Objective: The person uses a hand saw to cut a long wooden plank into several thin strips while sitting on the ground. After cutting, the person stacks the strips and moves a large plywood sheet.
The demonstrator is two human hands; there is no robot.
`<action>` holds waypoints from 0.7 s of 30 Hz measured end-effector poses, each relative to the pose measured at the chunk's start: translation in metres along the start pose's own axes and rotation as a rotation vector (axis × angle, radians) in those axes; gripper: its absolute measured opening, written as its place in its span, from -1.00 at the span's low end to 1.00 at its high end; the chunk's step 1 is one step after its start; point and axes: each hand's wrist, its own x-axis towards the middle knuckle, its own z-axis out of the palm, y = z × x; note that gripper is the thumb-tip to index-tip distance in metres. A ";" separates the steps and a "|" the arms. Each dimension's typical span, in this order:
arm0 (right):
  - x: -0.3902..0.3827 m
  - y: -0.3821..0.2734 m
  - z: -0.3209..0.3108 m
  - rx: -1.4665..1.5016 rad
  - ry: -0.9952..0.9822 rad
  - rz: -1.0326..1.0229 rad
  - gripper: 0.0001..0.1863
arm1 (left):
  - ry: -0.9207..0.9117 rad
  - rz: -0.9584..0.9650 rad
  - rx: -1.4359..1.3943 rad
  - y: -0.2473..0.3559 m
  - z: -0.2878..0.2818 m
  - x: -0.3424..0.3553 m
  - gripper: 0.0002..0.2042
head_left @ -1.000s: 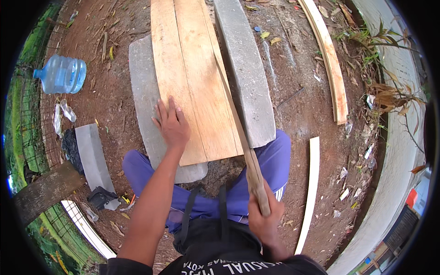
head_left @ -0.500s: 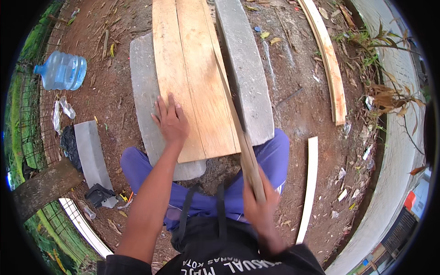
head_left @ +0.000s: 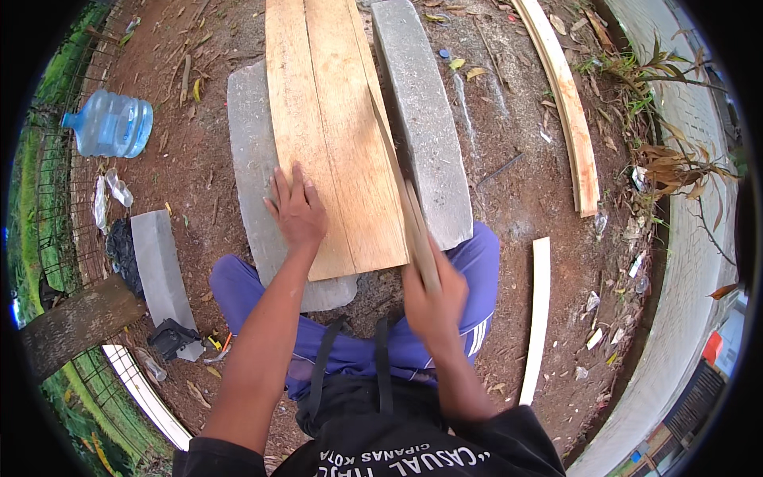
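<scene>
A pale wooden plank, with a dark line running lengthwise and sawdust on its face, lies across grey concrete blocks. My left hand rests flat on its left edge, fingers spread, touching the block below. Closed around the wooden handle of a saw is my right hand, between my knees at the plank's near right corner. The saw, seen nearly edge-on, slants forward along the plank's right side. Its teeth cannot be made out. One concrete block stands to the right of it, another block under the left side.
On the left lie a blue water jug, a smaller grey block and a black object. Wooden strips lie on the dirt at right, with another pale strip nearer. A pale wall runs along the right.
My right hand has moved forward and slightly left with the saw, its handle now farther from my body. My left hand stays in place on the plank.
</scene>
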 end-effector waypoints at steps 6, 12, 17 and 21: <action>-0.069 -0.015 -0.033 0.112 0.004 0.091 -0.44 | -0.005 0.005 0.034 0.002 -0.007 -0.002 -0.49; 0.133 0.002 0.063 0.015 0.067 -0.046 -0.60 | 0.006 0.044 0.004 0.013 -0.002 0.008 -0.49; -0.027 0.006 -0.007 0.039 0.036 -0.057 -0.45 | 0.013 -0.011 0.000 -0.001 -0.005 0.000 -0.49; -0.096 -0.007 -0.051 0.088 -0.034 0.171 -0.48 | 0.010 0.006 -0.016 0.006 -0.007 0.002 -0.50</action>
